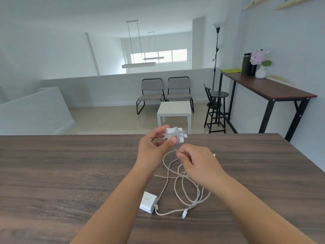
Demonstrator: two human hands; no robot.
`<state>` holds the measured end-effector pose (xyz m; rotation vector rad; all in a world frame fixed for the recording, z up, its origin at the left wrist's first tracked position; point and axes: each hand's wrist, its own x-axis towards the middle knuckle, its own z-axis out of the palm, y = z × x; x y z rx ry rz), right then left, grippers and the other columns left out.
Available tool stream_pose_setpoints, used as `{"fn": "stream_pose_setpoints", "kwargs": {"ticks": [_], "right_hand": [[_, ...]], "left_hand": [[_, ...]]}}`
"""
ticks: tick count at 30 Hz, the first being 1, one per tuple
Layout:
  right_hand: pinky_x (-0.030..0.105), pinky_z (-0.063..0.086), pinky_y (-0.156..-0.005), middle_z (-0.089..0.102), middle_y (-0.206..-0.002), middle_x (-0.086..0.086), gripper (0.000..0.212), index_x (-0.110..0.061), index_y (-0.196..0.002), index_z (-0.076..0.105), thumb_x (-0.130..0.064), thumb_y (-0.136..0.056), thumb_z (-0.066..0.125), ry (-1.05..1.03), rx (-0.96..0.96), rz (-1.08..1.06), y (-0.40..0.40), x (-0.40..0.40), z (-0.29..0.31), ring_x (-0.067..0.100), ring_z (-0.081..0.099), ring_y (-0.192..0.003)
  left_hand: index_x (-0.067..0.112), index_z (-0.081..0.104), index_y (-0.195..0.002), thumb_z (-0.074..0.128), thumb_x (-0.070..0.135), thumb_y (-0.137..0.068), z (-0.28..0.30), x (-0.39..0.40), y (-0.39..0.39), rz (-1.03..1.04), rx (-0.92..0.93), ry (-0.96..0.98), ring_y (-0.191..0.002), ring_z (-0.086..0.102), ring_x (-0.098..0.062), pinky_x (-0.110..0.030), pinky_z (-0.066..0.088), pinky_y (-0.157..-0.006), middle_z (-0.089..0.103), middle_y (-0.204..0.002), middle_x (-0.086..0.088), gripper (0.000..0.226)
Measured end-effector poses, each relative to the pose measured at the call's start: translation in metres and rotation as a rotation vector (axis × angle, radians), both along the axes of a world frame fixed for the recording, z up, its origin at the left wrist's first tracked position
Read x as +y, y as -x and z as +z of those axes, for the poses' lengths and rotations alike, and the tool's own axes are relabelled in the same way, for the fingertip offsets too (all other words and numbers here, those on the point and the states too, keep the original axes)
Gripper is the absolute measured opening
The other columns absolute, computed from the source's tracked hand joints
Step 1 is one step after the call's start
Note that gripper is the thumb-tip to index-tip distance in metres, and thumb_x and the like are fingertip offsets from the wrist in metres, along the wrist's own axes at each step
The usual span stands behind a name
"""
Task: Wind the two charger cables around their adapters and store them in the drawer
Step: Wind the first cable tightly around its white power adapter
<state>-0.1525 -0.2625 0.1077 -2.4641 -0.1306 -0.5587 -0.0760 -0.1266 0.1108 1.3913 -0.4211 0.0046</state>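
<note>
My left hand (pixel 154 147) grips a white adapter (pixel 171 132) above the wooden table (pixel 61 173), prongs pointing left, with a few turns of white cable wound round it. Just below it, my right hand (pixel 197 162) pinches the loose cable (pixel 167 156) that runs from that adapter. A second white adapter (pixel 148 202) lies on the table near me, prongs to the right. Its cable (pixel 191 196) lies in loose loops beside it, with a white plug end (pixel 184 214) in front. No drawer is in view.
The table's far edge runs just behind my hands. Beyond it, on a lower floor, stand two grey chairs (pixel 165 92), a white side table (pixel 174 110), a black stool (pixel 215 110) and a tall dark desk (pixel 274 90) at the right wall.
</note>
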Motion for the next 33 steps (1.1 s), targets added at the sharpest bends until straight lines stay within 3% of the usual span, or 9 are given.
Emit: {"fn": "stream_pose_setpoints", "kwargs": {"ticks": [5,9,14,18,21,23,27,31,33], "right_hand": [[0.033,0.047,-0.067,0.052,-0.067,-0.016,0.014,-0.030,-0.082,0.057,-0.031,-0.093,0.049,0.204,0.038,0.011,0.005,-0.013,0.022,0.010,0.053,-0.072],[0.034,0.049,-0.072,0.060,-0.079,-0.013,0.017,-0.027,-0.084,0.061,-0.034,-0.094,0.047,0.369,0.083,0.016,0.008,-0.019,0.037,0.012,0.056,-0.079],[0.033,0.050,-0.078,0.066,-0.087,-0.014,0.016,-0.030,-0.090,0.066,-0.040,-0.090,0.054,0.436,0.107,-0.025,0.008,-0.028,0.055,0.010,0.059,-0.085],[0.027,0.042,-0.069,0.060,-0.080,-0.019,0.012,-0.037,-0.086,0.066,-0.046,-0.087,0.059,0.455,0.044,-0.075,0.006,-0.039,0.073,0.005,0.053,-0.082],[0.031,0.050,-0.073,0.067,-0.083,-0.016,0.011,-0.039,-0.082,0.067,-0.049,-0.082,0.063,0.387,0.068,-0.054,0.003,-0.046,0.078,0.005,0.059,-0.083],[0.032,0.052,-0.075,0.069,-0.084,-0.016,0.008,-0.041,-0.082,0.070,-0.048,-0.080,0.067,0.286,0.067,-0.026,-0.001,-0.050,0.071,0.003,0.061,-0.082],[0.022,0.052,-0.078,0.072,-0.085,-0.023,0.009,-0.039,-0.085,0.075,-0.040,-0.076,0.073,-0.158,0.050,0.118,-0.008,-0.055,0.047,-0.002,0.066,-0.083],[0.010,0.048,-0.080,0.073,-0.092,-0.024,0.019,-0.035,-0.097,0.074,-0.023,-0.087,0.064,-0.401,0.019,0.206,-0.010,-0.044,0.020,-0.004,0.067,-0.091],[0.010,0.047,-0.078,0.073,-0.092,-0.022,0.032,-0.037,-0.104,0.072,-0.010,-0.091,0.059,-0.424,-0.018,0.159,-0.012,-0.037,0.004,-0.003,0.067,-0.084]], "left_hand": [[0.025,0.067,-0.112,0.079,0.007,-0.076,0.001,0.002,0.004,0.010,-0.062,-0.078,-0.069,0.066,-0.004,-0.017,0.052,-0.070,0.065,-0.105,0.001,0.042],[0.043,0.064,-0.109,0.083,0.019,-0.073,-0.002,0.006,0.005,0.097,-0.265,-0.320,-0.075,0.059,0.001,-0.015,0.050,-0.072,0.059,-0.107,0.005,0.047],[0.032,0.067,-0.117,0.084,0.021,-0.073,-0.004,0.012,0.007,0.125,-0.444,-0.491,-0.080,0.055,-0.004,-0.014,0.048,-0.072,0.052,-0.098,0.005,0.049],[0.032,0.068,-0.117,0.084,0.021,-0.072,0.004,0.017,0.006,0.020,-0.554,-0.615,-0.078,0.052,-0.004,-0.014,0.047,-0.070,0.051,-0.097,0.009,0.049],[0.031,0.070,-0.115,0.085,0.022,-0.070,0.014,0.019,0.009,-0.110,-0.501,-0.643,-0.075,0.053,-0.003,-0.014,0.047,-0.071,0.056,-0.100,0.008,0.048],[0.032,0.071,-0.112,0.086,0.020,-0.070,0.017,0.021,0.010,-0.195,-0.403,-0.597,-0.074,0.054,-0.005,-0.016,0.048,-0.072,0.059,-0.102,0.006,0.047],[0.032,0.072,-0.108,0.083,0.012,-0.071,0.013,0.026,0.010,-0.342,-0.205,-0.375,-0.080,0.060,-0.014,-0.033,0.055,-0.082,0.067,-0.110,-0.002,0.044],[0.024,0.073,-0.107,0.086,0.018,-0.065,0.007,0.022,0.013,-0.458,-0.053,-0.044,-0.089,0.064,-0.019,-0.031,0.054,-0.082,0.069,-0.110,-0.002,0.044],[0.024,0.074,-0.106,0.090,0.027,-0.060,0.007,0.016,0.012,-0.434,-0.017,0.055,-0.094,0.065,-0.019,-0.030,0.055,-0.083,0.070,-0.109,-0.002,0.049]]}}
